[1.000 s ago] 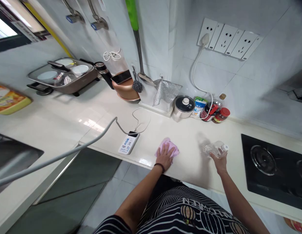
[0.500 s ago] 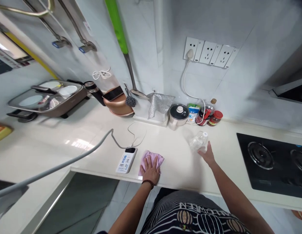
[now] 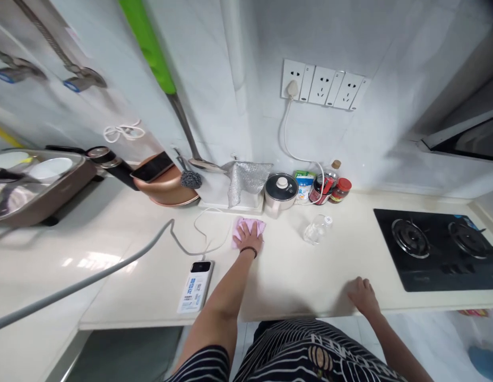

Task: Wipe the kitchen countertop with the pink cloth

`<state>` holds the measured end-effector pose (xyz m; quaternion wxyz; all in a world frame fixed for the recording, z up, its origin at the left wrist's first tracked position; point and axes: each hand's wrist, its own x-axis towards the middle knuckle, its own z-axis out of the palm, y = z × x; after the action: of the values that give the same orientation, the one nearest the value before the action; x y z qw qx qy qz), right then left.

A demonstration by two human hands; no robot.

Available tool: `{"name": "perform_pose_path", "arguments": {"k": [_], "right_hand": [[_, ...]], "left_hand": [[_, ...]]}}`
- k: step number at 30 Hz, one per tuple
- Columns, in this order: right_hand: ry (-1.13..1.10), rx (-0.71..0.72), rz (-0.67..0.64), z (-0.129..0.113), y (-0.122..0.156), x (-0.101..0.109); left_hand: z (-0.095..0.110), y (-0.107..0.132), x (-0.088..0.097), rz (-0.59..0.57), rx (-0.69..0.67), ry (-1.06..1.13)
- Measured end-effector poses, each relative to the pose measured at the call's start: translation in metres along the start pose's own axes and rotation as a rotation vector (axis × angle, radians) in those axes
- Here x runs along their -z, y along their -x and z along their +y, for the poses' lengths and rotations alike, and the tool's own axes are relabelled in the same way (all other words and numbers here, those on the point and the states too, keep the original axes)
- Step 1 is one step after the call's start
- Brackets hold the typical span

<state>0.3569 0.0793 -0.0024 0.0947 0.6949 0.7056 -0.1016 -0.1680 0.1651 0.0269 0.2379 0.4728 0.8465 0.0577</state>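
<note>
My left hand (image 3: 249, 237) lies flat with spread fingers on a pink cloth (image 3: 259, 225), pressing it to the countertop just in front of the beige lidded pot (image 3: 280, 195). At the counter's front edge rests my right hand (image 3: 364, 296), its fingers curled in and no object showing in them. A clear jar (image 3: 318, 229) with a small white round label is on the counter between the two hands, farther back and touched by neither.
A white power bank (image 3: 195, 286) with cables lies left of my left arm. A grey hose (image 3: 122, 263) crosses the counter. Seasoning jars (image 3: 340, 190) stand by the wall. The black gas stove (image 3: 425, 254) is at right, a copper-coloured pot (image 3: 166, 183) at back left.
My left hand has pushed the pink cloth back toward the wall. My right hand has let go of the clear jar and drawn back to the counter's front edge.
</note>
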Motion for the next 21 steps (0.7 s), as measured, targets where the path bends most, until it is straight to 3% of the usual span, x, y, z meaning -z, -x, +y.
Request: {"name": "perform_pose_path", "arguments": {"k": [3, 7, 10, 12, 13, 15, 17, 21], "right_hand": [[-0.002, -0.049, -0.040, -0.004, 0.000, 0.004], [-0.009, -0.055, -0.045, -0.001, 0.001, -0.001], [-0.014, -0.054, -0.040, 0.002, 0.002, -0.008], [-0.012, -0.040, -0.040, 0.003, 0.002, -0.011], [-0.008, -0.042, -0.041, 0.003, 0.002, -0.012], [0.000, -0.063, -0.043, 0.003, 0.002, -0.012], [-0.010, -0.070, -0.034, 0.002, 0.002, -0.012], [-0.053, -0.082, -0.015, 0.000, 0.005, -0.010]], "left_hand": [[0.037, 0.013, -0.022, -0.025, -0.118, -0.020], [0.083, 0.090, -0.085, -0.158, -0.515, -0.079], [0.094, 0.142, -0.124, -0.235, -0.745, -0.079], [0.088, 0.150, -0.129, -0.252, -0.841, -0.084], [0.082, 0.144, -0.124, -0.247, -0.836, -0.091], [0.064, 0.117, -0.098, -0.206, -0.684, -0.107], [0.040, 0.076, -0.061, -0.114, -0.386, -0.118], [-0.020, 0.001, 0.010, -0.011, -0.117, -0.124]]}}
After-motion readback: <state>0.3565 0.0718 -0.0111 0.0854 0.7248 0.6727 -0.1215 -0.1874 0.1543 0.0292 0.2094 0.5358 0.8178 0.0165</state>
